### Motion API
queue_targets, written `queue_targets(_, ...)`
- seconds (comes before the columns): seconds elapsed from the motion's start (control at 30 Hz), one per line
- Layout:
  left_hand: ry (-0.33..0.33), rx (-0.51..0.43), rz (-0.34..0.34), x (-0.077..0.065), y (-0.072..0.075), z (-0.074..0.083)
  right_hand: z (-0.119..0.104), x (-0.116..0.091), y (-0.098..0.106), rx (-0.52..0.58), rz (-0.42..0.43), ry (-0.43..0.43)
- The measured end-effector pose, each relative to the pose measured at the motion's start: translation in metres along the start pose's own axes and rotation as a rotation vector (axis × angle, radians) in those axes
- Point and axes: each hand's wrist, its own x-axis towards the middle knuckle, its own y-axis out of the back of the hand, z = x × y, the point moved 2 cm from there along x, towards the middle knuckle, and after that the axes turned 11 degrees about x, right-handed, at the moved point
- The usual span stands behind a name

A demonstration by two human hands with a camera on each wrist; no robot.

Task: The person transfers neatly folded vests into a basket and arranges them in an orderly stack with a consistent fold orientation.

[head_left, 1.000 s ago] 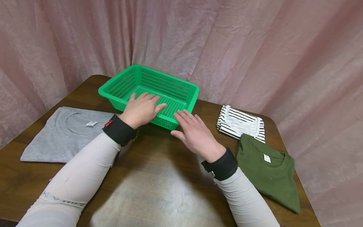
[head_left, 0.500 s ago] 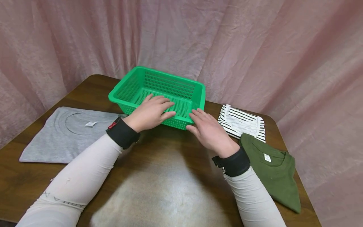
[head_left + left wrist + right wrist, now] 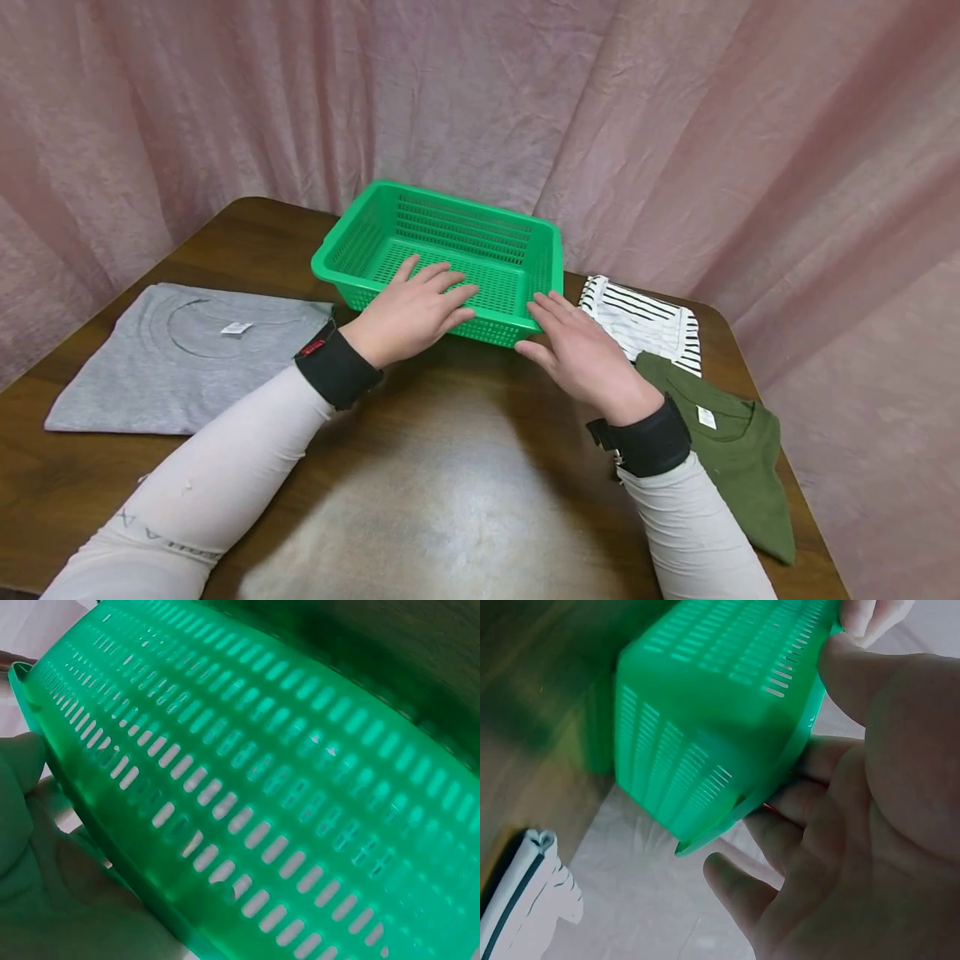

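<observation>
A green plastic basket (image 3: 465, 229) with slotted walls stands on the table, and nothing lies in it. My left hand (image 3: 411, 315) rests across its front rim, fingers spread and fairly straight. At the front right corner, my right hand (image 3: 588, 358) touches the rim with extended fingers. The left wrist view shows the basket's slotted outer wall (image 3: 247, 772) beside the palm. In the right wrist view, fingers of the right hand (image 3: 832, 855) reach past the rim while the thumb lies near the outer side of the basket (image 3: 705, 727).
A folded grey T-shirt (image 3: 180, 375) lies on the left of the brown table (image 3: 442, 467). On the right are a folded black-and-white striped garment (image 3: 637, 317) and a folded olive green T-shirt (image 3: 720, 442), close together. Pink curtains (image 3: 480, 100) hang behind the table.
The basket has slid to the right across the table, nearer to the striped garment. Both hands have moved right along with it. The folded garments stay in place.
</observation>
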Motion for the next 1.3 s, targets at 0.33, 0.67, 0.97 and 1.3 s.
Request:
queue_targets(0.33,0.041,0.062,-0.065,-0.003,0.003,0.003,0.010,-0.007,0.011,-0.010,-0.026,-0.045)
queue_targets(0.67,0.000,0.021,0.040,-0.006,0.004,0.005,0.023,-0.014,0.025,-0.013,-0.059,-0.122)
queue_targets(0.97,-0.016,-0.002,0.066,-0.007,0.006,0.007,0.031,-0.021,0.038,-0.057,-0.085,-0.177)
queue_targets(1.3,-0.011,-0.012,0.058,-0.007,0.005,0.008,0.033,-0.024,0.042,-0.068,-0.105,-0.189)
